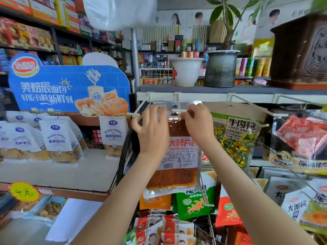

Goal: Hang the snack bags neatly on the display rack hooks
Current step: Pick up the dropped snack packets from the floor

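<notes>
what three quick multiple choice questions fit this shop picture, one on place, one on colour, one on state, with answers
1. Where does the white pot stand?
A) on the shelf above the hooks
B) on the floor
C) inside a box

2. What colour is the food in the held snack bag?
A) blue
B) red-orange
C) green

3. How is the snack bag held?
A) by one hand only
B) by no hand
C) by both hands at its top

Answers:
1 A, it sits beside the dark pot on the shelf.
2 B, red-orange shows through the clear wrap.
3 C, the left hand and right hand hold its top edge.
</notes>
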`<state>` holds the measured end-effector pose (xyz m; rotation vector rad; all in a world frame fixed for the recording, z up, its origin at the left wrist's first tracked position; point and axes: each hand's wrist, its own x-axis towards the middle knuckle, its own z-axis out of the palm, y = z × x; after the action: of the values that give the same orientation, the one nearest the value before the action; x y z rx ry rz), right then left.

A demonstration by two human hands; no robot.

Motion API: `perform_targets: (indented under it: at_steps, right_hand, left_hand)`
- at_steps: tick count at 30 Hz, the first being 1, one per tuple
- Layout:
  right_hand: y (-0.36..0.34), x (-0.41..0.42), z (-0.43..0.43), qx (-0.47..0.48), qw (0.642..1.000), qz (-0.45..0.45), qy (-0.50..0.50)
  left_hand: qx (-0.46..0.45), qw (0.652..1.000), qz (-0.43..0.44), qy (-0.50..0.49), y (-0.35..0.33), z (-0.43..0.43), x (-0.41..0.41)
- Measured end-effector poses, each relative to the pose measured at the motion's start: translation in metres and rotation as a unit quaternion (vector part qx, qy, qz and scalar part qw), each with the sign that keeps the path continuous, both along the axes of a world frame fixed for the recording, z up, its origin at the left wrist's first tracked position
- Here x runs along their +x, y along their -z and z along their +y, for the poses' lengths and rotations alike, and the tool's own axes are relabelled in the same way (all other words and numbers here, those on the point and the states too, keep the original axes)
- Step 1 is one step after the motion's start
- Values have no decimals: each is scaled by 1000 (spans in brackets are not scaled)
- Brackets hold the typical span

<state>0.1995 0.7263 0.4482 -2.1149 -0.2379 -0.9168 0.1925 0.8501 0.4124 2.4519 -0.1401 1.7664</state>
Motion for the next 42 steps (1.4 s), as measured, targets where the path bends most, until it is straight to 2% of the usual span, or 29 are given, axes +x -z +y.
perform_targets:
  at_steps: [2,5,8,15,19,23,27,30,33,39,42]
  right_hand:
    - [2,13,0,8,1000,18,14]
    - [10,30,-1,0,999,32,37]
    - [25,43,-5,-11,998,29,51]
    - [52,48,-15,-51,997,-43,46]
    - [74,46,-22,-154,984,-56,76]
    - [96,35,-35,-230,970,3,79]
    - [113,6,-56,-206,975,63,50]
    - [121,-18,-77,-217,971,88,54]
    - [132,-42,-101,-188,973,117,64]
    - [175,-124,-175,-138,980,127,68]
    - [211,-171,-216,-92,985,133,55]
  left_hand:
    - [56,998,-12,-25,11,-1,10]
    - [118,992,44,-31,32,-3,24]
    - [111,986,126,-6,48,-3,39]
    - [109,973,202,23,63,-1,63]
    - [85,969,225,56,72,-8,61]
    - [61,965,239,93,86,-29,49]
    - [51,951,277,126,96,-59,25]
    - [57,938,304,159,102,-85,1]
    - [50,926,319,194,108,-117,-26]
    - [13,888,366,278,147,-194,-107]
    - [-36,861,393,322,184,-239,-155]
